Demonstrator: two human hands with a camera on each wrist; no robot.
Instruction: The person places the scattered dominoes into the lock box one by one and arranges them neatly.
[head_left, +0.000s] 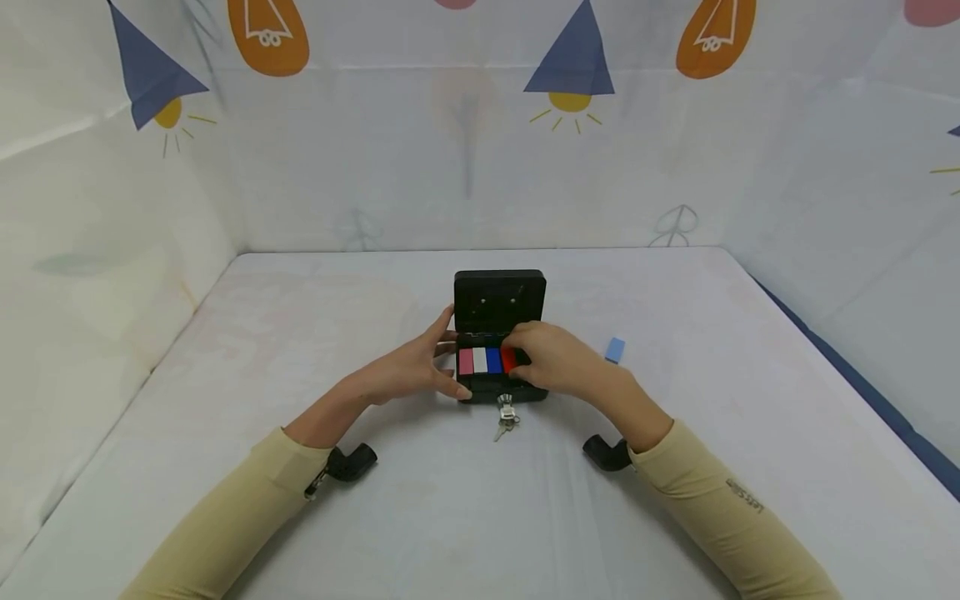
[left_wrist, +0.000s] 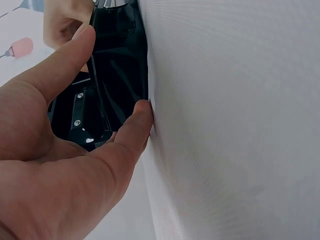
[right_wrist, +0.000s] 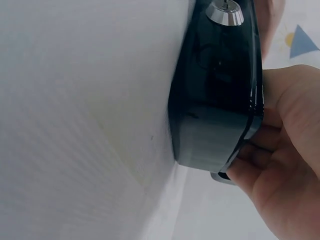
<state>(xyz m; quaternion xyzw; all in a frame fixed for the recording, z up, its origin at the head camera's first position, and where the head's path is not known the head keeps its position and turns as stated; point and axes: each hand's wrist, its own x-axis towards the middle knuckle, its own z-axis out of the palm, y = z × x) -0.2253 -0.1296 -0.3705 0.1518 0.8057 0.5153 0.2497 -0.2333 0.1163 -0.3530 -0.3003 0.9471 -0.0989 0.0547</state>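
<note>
A small black cash box (head_left: 500, 388) stands on the table with its lid (head_left: 500, 301) raised at the back. Inside, a pink block (head_left: 466, 361), a white block (head_left: 480, 360) and a blue block (head_left: 493, 360) lie side by side. My right hand (head_left: 555, 358) reaches into the box and pinches a red block (head_left: 507, 359) beside the blue one; its fingers partly cover the box's right end. On the left side, my left hand (head_left: 408, 367) touches the box wall with spread, fairly straight fingers. Keys (head_left: 506, 421) hang from the front lock.
A light blue block (head_left: 615, 350) lies on the white tabletop (head_left: 480, 517) just right of my right hand. White cloth walls (head_left: 337, 167) with printed lamps surround the table. Both wrists carry black cameras.
</note>
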